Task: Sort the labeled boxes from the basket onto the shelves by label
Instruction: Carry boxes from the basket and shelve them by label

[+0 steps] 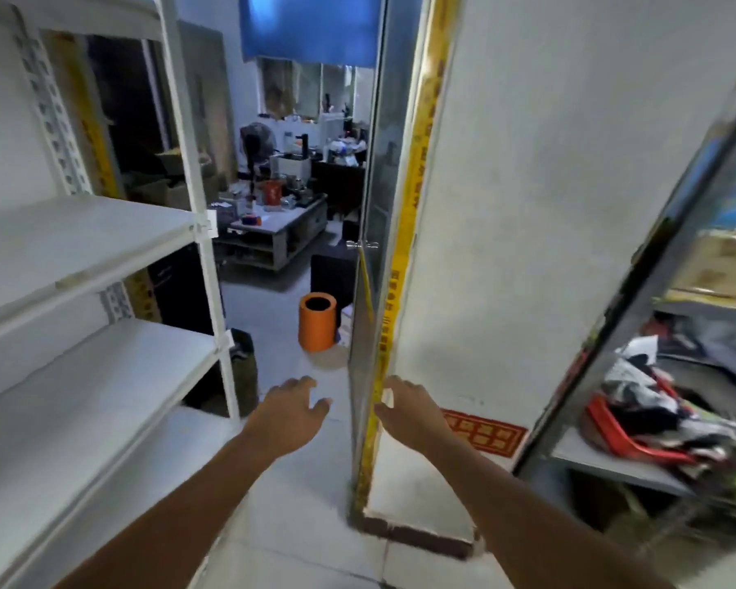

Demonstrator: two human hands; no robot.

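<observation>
hands: my left hand [292, 412] and right hand [408, 412] both empty, fingers spread wide
risk: no basket in view, white shelves [86, 231] bare, so I could wander off

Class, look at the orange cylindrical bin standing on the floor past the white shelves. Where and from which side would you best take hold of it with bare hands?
Grip the orange bin around its smooth round wall, just under the open top rim, coming from the near side where the floor is free. It stands upright and shows no handle. Both the left hand and the right hand are empty, so one on each side would probably hold it steady.
</observation>
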